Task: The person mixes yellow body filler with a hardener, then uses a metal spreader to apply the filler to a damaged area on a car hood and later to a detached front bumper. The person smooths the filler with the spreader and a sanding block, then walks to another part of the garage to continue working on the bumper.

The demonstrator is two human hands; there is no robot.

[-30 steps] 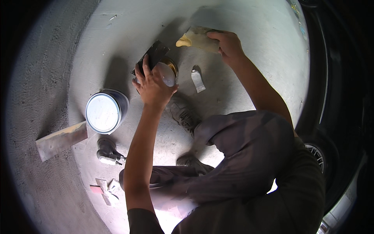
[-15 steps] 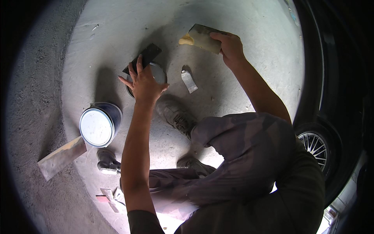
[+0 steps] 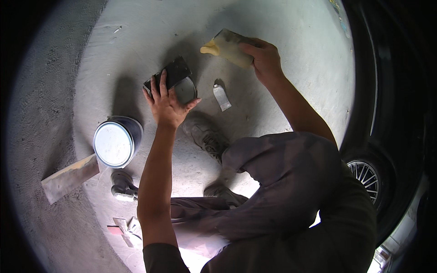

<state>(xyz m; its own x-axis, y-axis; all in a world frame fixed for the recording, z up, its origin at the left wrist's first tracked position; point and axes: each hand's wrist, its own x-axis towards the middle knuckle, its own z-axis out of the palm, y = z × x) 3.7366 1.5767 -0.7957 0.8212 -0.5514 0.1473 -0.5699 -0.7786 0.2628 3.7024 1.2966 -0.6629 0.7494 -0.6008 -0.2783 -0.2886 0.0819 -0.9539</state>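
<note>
My left hand [image 3: 168,103] rests with fingers spread on a dark rectangular plate [image 3: 178,73] that lies across a round can [image 3: 185,91]. The thumb reaches to the can's right rim. Further right and higher, my right hand [image 3: 266,60] grips a flat, greyish putty spreader [image 3: 234,50], held tilted above the floor. A thick lump of yellow putty [image 3: 210,48] clings to its left edge. Below and between the two hands lies a small, crumpled white tube [image 3: 221,97].
A dark blue bucket with a white lid [image 3: 114,144] stands to the left. Beside it are a long flat board [image 3: 70,177] and a grey power tool [image 3: 123,185]. Several small flat scrapers [image 3: 125,231] lie lower left. A dark car's wheel [image 3: 365,179] is at the right.
The spreader with putty has tilted and shifted slightly left in my right hand. My left hand's fingers have drawn somewhat closer together over the dark plate.
</note>
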